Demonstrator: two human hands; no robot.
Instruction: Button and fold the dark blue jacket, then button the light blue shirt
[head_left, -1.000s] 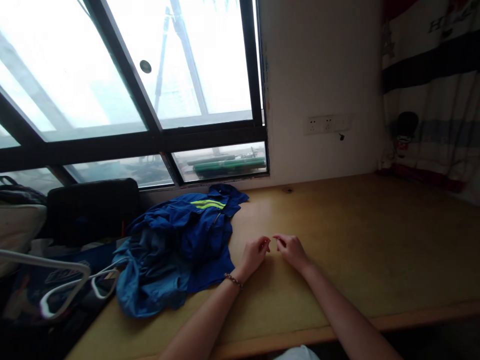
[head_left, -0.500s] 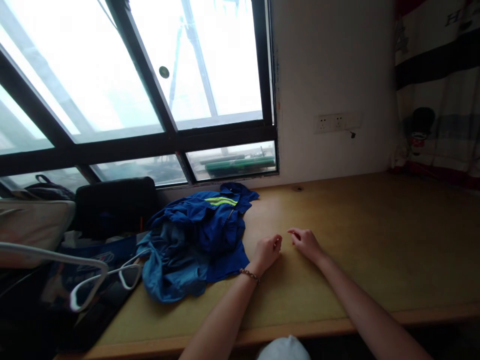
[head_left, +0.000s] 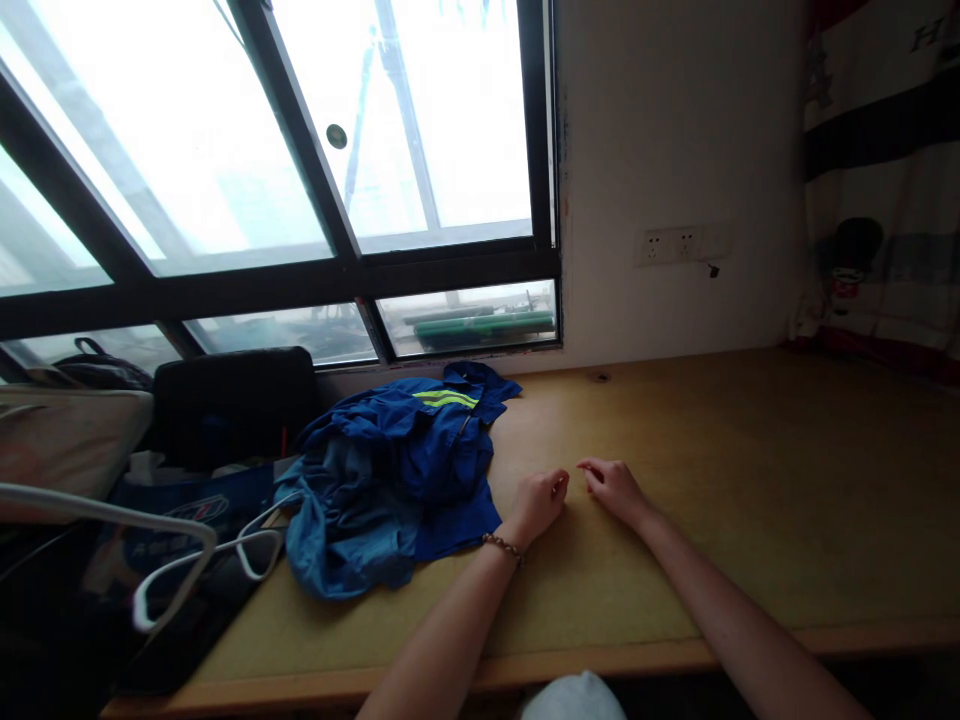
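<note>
My left hand [head_left: 541, 503], with a beaded bracelet [head_left: 503, 547] at its wrist, is curled into a loose fist over the table [head_left: 720, 480]. No object shows in its fingers. A short gap away, my right hand [head_left: 613, 488] has its fingers curled in and its fingertips pointing toward the left hand; nothing shows in it either. Left of my left hand lies a crumpled dark blue jacket [head_left: 442, 455] with a yellow-green reflective stripe. Its lighter blue part [head_left: 349, 540] spreads toward the near edge. Neither hand holds the jacket.
White curved hangers [head_left: 259, 555] jut in at the left, beside a blue printed bag [head_left: 180, 510] and a black case [head_left: 236, 405]. A dark-framed window [head_left: 450, 262] stands behind. Wall sockets [head_left: 686, 243] and a patterned curtain [head_left: 885, 200] are at the right.
The view has shifted slightly, so the window and sockets sit a little farther right. Both hands keep nearly the same pose and spacing, and the jacket lies as before.
</note>
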